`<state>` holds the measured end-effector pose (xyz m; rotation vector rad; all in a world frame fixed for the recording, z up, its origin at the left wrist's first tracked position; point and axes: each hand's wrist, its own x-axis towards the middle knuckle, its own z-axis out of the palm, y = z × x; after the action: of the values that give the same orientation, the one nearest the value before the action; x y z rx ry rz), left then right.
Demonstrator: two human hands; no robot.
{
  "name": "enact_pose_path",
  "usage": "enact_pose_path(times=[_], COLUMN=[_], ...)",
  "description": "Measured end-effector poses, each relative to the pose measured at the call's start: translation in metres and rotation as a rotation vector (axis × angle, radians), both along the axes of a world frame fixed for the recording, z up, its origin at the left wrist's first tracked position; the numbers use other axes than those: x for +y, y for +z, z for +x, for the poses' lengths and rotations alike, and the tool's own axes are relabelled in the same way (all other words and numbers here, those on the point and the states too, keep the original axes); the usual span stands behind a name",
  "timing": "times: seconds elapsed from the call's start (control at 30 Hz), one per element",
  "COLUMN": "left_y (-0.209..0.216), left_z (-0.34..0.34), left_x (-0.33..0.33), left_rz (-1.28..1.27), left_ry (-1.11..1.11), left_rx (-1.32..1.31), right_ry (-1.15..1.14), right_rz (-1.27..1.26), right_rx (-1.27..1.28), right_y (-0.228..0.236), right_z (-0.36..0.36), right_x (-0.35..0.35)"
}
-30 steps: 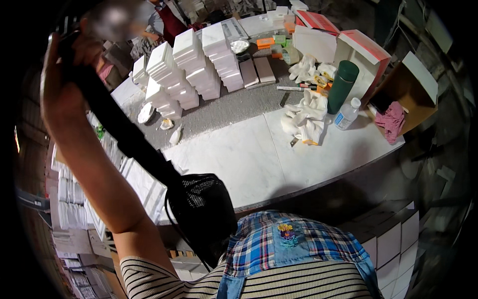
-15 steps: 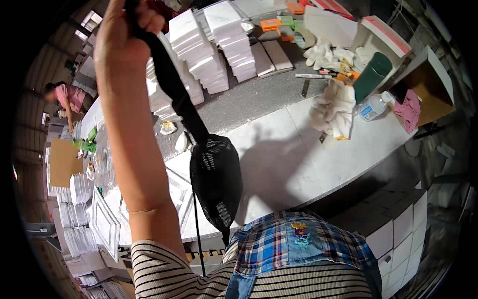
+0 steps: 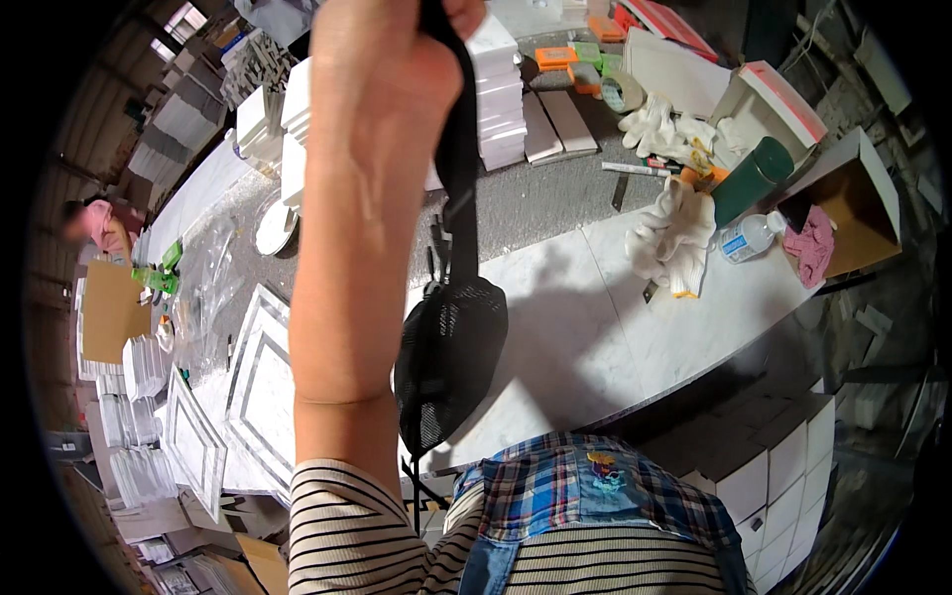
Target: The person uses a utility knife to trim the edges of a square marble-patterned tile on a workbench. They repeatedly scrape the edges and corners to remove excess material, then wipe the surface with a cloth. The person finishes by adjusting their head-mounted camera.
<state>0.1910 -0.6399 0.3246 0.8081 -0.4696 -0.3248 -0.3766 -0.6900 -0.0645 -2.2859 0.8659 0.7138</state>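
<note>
My left hand [image 3: 382, 55] is raised at the top edge, partly cut off, with its fingers closed around a wide black strap [image 3: 458, 159]. From the strap hangs a rounded black mesh piece [image 3: 461, 347] with thin cords, close in front of my chest; its exact kind is not clear. My bare left forearm covers part of the table behind it. My right hand is out of the picture.
On the marble-topped table [image 3: 535, 337] lie white gloves [image 3: 669, 233], a green cylinder [image 3: 756, 180], a water bottle [image 3: 749, 238] and a tape roll [image 3: 623, 91]. White tile stacks [image 3: 498, 99] stand behind. Framed marble panels [image 3: 260, 387] lie left. A person [image 3: 102, 226] works far left.
My left hand and forearm have shifted right across the view, carrying the strap and mesh piece slightly right. The view has also turned somewhat, uncovering more of the table at left.
</note>
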Motion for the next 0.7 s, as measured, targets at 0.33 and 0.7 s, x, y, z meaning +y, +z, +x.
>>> enact_pose_path(times=[0.33,0.7], left_y=[0.011,0.045], left_z=[-0.075,-0.141], left_x=[-0.014,0.0], left_rz=[0.198,0.556], left_ry=[-0.372,0.112], left_rx=[-0.14,-1.38], right_ry=[0.076,-0.13], right_rz=[0.416,0.84], right_rx=[-0.78,-0.789], right_y=[0.143,0.148], right_z=[0.348,0.397], right_x=[-0.004,0.04])
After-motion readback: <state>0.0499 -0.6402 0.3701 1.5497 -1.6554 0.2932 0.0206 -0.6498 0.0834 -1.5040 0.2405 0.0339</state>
